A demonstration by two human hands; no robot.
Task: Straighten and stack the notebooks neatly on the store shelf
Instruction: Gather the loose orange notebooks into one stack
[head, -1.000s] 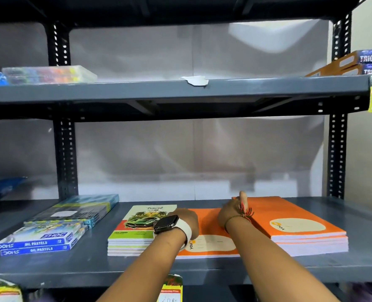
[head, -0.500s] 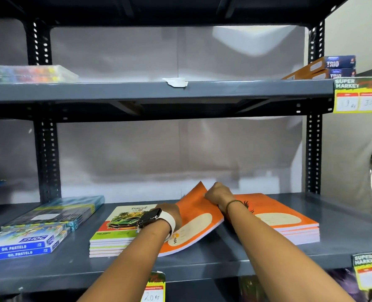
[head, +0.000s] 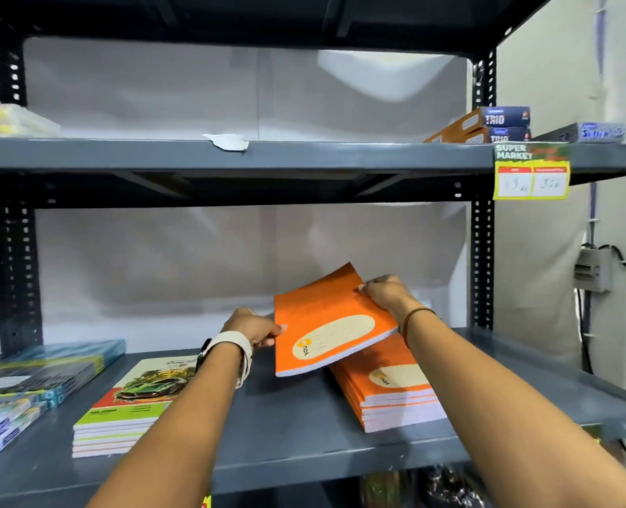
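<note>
On the lower shelf [head: 285, 434] in front of me, I hold one notebook [head: 326, 324] tilted above the shelf between my left hand [head: 252, 328] and right hand [head: 386, 293], its right part over the notebook stack [head: 395, 397] at the right. A second pile of notebooks [head: 128, 408] lies left of centre under my left forearm, with flat boxes [head: 29, 383] further left at the edge. On the upper shelf [head: 304, 155] boxes [head: 494, 124] sit at the right end, above a price tag [head: 531, 170] hung on its front lip.
</note>
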